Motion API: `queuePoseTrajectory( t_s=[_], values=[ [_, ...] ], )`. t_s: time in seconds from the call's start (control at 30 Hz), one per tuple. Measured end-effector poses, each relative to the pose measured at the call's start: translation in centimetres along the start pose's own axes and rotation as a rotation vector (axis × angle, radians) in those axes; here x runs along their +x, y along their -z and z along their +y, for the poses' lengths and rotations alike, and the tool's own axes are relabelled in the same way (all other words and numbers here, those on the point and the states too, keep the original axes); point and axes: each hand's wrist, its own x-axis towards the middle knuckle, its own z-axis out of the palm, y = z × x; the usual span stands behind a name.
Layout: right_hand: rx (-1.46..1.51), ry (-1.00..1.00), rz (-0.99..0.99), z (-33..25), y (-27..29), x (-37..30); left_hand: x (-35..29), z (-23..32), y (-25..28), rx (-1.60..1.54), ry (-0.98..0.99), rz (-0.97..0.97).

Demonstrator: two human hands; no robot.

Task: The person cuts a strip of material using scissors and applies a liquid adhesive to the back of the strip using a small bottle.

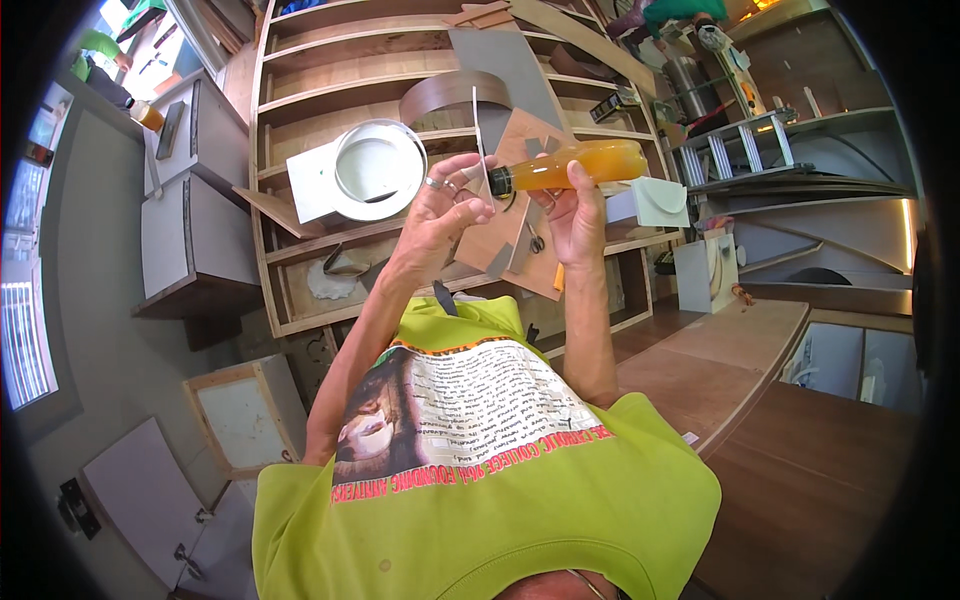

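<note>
My right hand (578,225) is closed round a clear plastic bottle of amber liquid (612,162), held on its side with its black tip toward the left. In my left hand (440,218) a thin white panel (480,130) stands upright, seen almost edge-on and pinched near its lower end. The bottle's tip meets or nearly meets the panel's right face; I cannot tell whether they touch. Below my hands a brown board (535,270) lies on a wooden frame (345,95), with scissors (537,241) on it.
A white ring on a square white board (305,185) lies left of my hands. Beyond them is a curved brown strip (455,88). White curved pieces (662,204) sit at right, near a ladder (740,150). Grey cabinets (205,235) stand left. Other people work at both far corners.
</note>
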Motion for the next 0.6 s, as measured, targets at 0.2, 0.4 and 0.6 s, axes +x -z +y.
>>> queuePoseTrajectory(
  t_s=[0.2,0.4,0.6],
  values=[
    [-0.042,0.021,-0.011,-0.3,-0.6,-0.4,0.1,-0.2,0.3,0.119,-0.041,0.021],
    [-0.087,0.034,0.018,-0.3,-1.5,-0.6,-0.1,-0.7,1.4,0.182,-0.016,0.077],
    [-0.088,0.07,-0.014,-0.6,-1.3,-0.4,-0.2,-0.1,2.5,0.159,-0.029,0.079]
  ],
)
